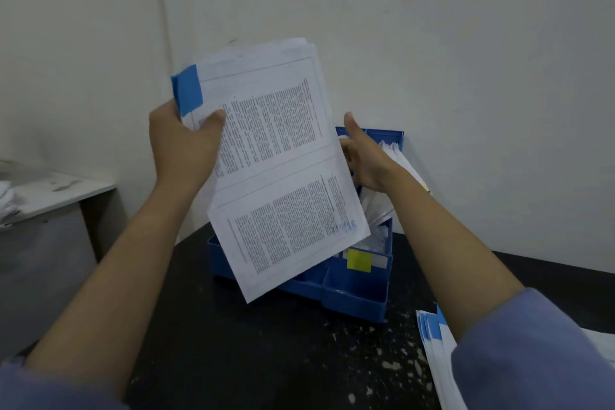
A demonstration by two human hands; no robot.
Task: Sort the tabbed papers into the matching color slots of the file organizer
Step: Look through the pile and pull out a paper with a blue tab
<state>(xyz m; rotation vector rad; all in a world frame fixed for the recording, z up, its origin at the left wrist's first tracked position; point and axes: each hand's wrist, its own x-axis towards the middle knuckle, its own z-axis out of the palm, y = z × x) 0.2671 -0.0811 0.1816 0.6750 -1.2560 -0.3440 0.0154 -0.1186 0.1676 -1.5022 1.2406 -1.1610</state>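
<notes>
My left hand (181,146) grips a stack of printed papers (283,156) by its upper left corner, just below a blue tab (188,90). The stack hangs tilted in the air in front of the blue file organizer (359,293), hiding much of it. My right hand (364,160) reaches behind the stack's right edge into the organizer's back part, thumb up, touching the white papers (399,160) standing there; its fingers are hidden. A yellow tab (358,260) marks a front slot.
The organizer stands on a black speckled table (266,359) against a white wall. A pile of blue-tabbed papers (436,349) lies at the table's right edge under my right sleeve. A grey cabinet (50,210) stands to the left.
</notes>
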